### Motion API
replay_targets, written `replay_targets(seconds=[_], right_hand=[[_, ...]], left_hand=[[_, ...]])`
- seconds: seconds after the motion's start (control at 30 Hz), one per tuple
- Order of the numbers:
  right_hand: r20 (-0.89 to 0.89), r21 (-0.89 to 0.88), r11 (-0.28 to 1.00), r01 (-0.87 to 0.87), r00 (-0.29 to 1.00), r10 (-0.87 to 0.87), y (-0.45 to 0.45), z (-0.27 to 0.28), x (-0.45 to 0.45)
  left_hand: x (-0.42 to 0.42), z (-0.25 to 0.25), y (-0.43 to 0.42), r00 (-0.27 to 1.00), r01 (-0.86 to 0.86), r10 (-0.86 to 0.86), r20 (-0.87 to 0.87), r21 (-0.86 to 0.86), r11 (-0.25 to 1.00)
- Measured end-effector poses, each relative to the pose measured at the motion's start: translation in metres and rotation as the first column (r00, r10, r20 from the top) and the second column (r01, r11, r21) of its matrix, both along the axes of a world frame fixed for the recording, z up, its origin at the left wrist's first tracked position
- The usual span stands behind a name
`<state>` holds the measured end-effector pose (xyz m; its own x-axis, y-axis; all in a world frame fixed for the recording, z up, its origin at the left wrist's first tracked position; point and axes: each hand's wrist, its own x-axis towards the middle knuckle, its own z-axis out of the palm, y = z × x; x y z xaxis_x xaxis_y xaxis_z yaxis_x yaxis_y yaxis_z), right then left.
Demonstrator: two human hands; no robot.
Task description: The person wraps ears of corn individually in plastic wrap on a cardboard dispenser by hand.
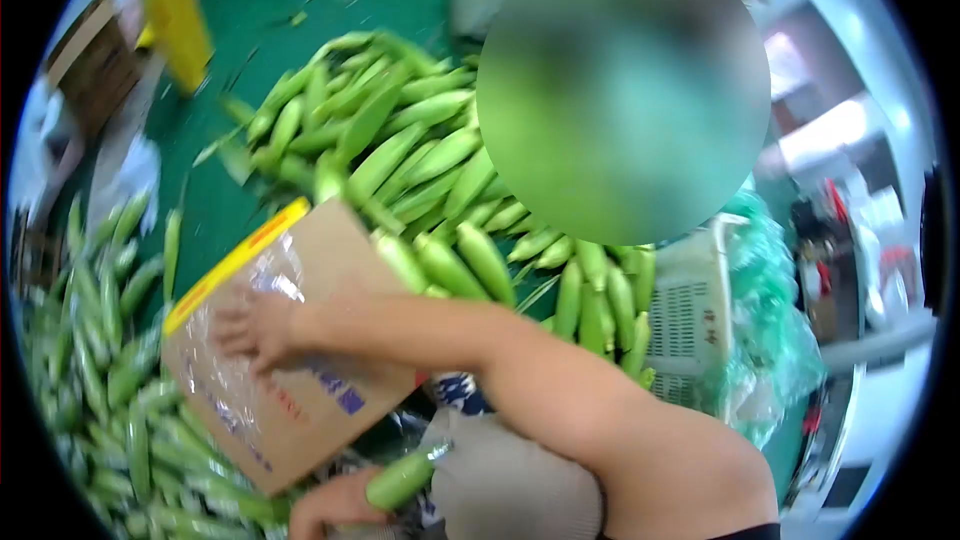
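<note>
A brown cardboard box (330, 270) with a yellow edge and printed characters lies tilted at the left centre, with shiny clear plastic on it. My right hand (255, 328) rests over this plastic, its fingers spread and slightly blurred, the bare arm reaching in from the lower right. Below the box, at the bottom edge, my left hand (340, 502) is closed round a green ear of corn (402, 480). Part of the left hand is cut off by the frame edge. Beyond the box, many green corn ears (375, 130) lie heaped on the green floor (250, 0).
Plastic-wrapped corn (110, 360) is piled at the left. A pale slatted crate (680, 325) and green plastic film (770, 320) stand at the right. A yellow object (180, 25) and a carton (95, 70) are at the upper left. A blurred circle hides the upper centre.
</note>
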<state>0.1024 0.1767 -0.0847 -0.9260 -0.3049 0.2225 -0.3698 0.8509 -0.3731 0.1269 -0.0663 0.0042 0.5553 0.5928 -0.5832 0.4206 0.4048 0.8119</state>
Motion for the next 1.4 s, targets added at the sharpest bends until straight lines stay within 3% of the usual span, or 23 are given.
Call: replay_targets(seconds=[0.1,0.17,0.2,0.23,0.27,0.33,0.4,0.43,0.5,0.53,0.67,0.77,0.8,0.83,0.9,1.0,1.07,1.1,1.2,1.23,1.3,1.37,1.4], right_hand=[[-0.094,-0.262,0.952,-0.161,0.986,0.14,-0.014,0.056,0.052],[0.342,-0.621,0.781,-0.069,0.873,0.348,-0.045,0.092,0.132],[0.235,-0.616,0.768,-0.172,0.891,0.388,-0.061,0.075,0.167],[0.848,-0.487,0.873,0.041,0.261,0.461,-0.052,0.119,0.163],[0.71,-0.694,0.701,0.163,0.314,0.63,-0.062,0.092,0.184],[0.77,-0.606,0.674,0.422,0.101,0.629,-0.067,0.073,0.197],[0.76,-0.578,0.527,0.623,0.176,0.626,-0.073,0.08,0.184],[0.707,-0.607,0.366,0.705,0.27,0.653,-0.082,0.08,0.18],[0.69,-0.639,0.231,0.734,0.414,0.593,-0.101,0.082,0.152],[0.716,-0.659,0.271,0.702,0.475,0.512,-0.104,0.088,0.14],[0.574,-0.747,0.503,0.435,0.804,0.155,-0.142,0.096,0.084],[0.532,-0.828,0.374,0.418,0.795,0.291,-0.14,0.11,0.089],[0.518,-0.847,0.325,0.42,0.786,0.336,-0.134,0.119,0.092],[0.53,-0.741,0.587,0.326,0.82,0.215,-0.12,0.133,0.099],[0.508,-0.697,0.644,0.317,0.852,0.13,-0.089,0.102,0.13],[0.677,-0.725,0.178,0.665,0.736,0.006,-0.051,0.073,0.179],[0.543,-0.634,0.413,0.654,0.757,-0.364,-0.019,0.049,0.21],[0.572,-0.6,0.356,0.717,0.695,-0.435,0.003,0.03,0.23],[0.021,-0.245,0.647,0.722,0.671,-0.741,0.094,-0.056,0.316],[-0.07,-0.169,0.548,0.819,0.545,-0.836,0.114,-0.068,0.335],[-0.167,0.024,0.263,0.965,0.263,-0.95,0.157,-0.104,0.386],[-0.264,0.237,0.112,0.965,0.175,-0.948,0.189,-0.17,0.455],[-0.283,0.28,0.138,0.95,0.219,-0.934,0.198,-0.211,0.492]], left_hand=[[0.002,-0.007,-0.034,0.992,-0.079,0.067,0.103,0.114,0.99],[-0.005,0.016,-0.042,0.965,-0.248,0.245,0.09,0.027,0.968],[-0.014,0.02,-0.046,0.947,-0.316,0.305,0.103,0.115,0.942],[-0.019,0.027,-0.061,0.826,-0.53,0.529,0.194,-0.053,0.847],[-0.023,0.035,-0.072,0.647,-0.689,0.722,0.247,-0.217,0.692],[-0.037,0.049,-0.073,0.77,-0.617,0.638,0.02,0.28,0.736],[-0.042,0.053,-0.078,0.538,-0.838,0.842,0.036,0.13,0.53],[-0.04,0.046,-0.079,0.38,-0.878,0.921,0.086,0.348,0.33],[-0.018,0.025,-0.049,-0.416,-0.904,0.68,0.604,-0.198,-0.378],[-0.008,0.016,-0.037,-0.538,-0.835,0.553,0.637,-0.309,-0.456],[-0.013,0.007,-0.032,-0.323,-0.939,0.739,0.591,-0.105,-0.326],[-0.014,0.01,-0.057,-0.464,-0.831,0.767,0.444,0.081,-0.55],[-0.035,0.042,-0.068,-0.661,-0.72,0.657,0.363,-0.057,-0.692],[-0.081,0.059,-0.104,-0.595,-0.754,0.69,0.412,0.011,-0.657],[-0.196,0.098,-0.189,-0.684,-0.464,0.49,0.54,0.196,-0.864],[-0.337,0.206,-0.303,-0.597,-0.062,0.272,0.755,0.295,-0.954],[-0.375,0.219,-0.365,-0.564,0.318,-0.013,0.826,0.202,-0.926],[-0.382,0.205,-0.369,-0.579,0.276,0.16,0.799,0.377,-0.884],[-0.318,0.13,-0.309,-0.551,0.077,0.666,0.503,0.825,-0.56],[-0.276,0.095,-0.263,-0.509,-0.134,0.709,0.488,0.769,-0.625],[-0.183,0.001,-0.192,-0.314,-0.528,0.916,0.248,0.757,-0.386],[-0.096,0.021,-0.097,0.103,-0.486,0.993,-0.064,0.867,0.106],[-0.076,-0.014,-0.077,0.338,-0.132,0.934,-0.121,0.976,0.174]])
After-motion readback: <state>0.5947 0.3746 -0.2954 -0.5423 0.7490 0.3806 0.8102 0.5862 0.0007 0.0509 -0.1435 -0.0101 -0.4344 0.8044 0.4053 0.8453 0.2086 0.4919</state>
